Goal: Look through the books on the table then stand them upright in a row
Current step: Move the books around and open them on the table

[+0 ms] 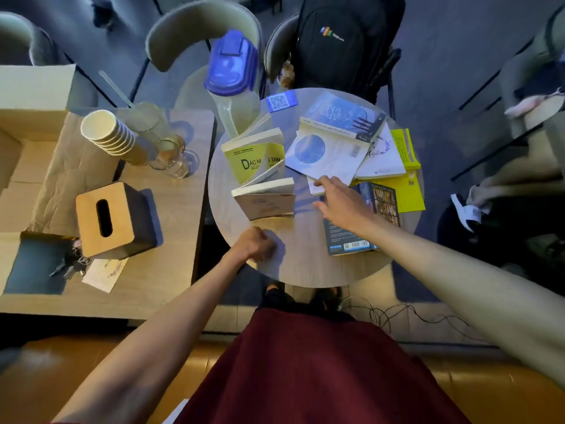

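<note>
Two books stand upright on the left of the round table (305,264): a yellow-covered book (253,160) behind and a pale-covered book (264,200) in front. A loose pile lies flat on the right: a blue book (345,116) on top, a white book with a blue circle (324,154), a white book (385,157), a yellow book (406,185) and a dark book (363,228). My right hand (339,200) hovers with fingers spread over the dark book and the pile's edge. My left hand (256,244) rests as a fist on the table, with nothing visible in it.
A clear jug with a blue lid (232,78) and a blue QR card (282,101) stand at the table's far edge. The left table holds stacked paper cups (107,133), glasses (168,154) and a tissue box (113,220). Chairs and a black backpack (342,41) lie beyond.
</note>
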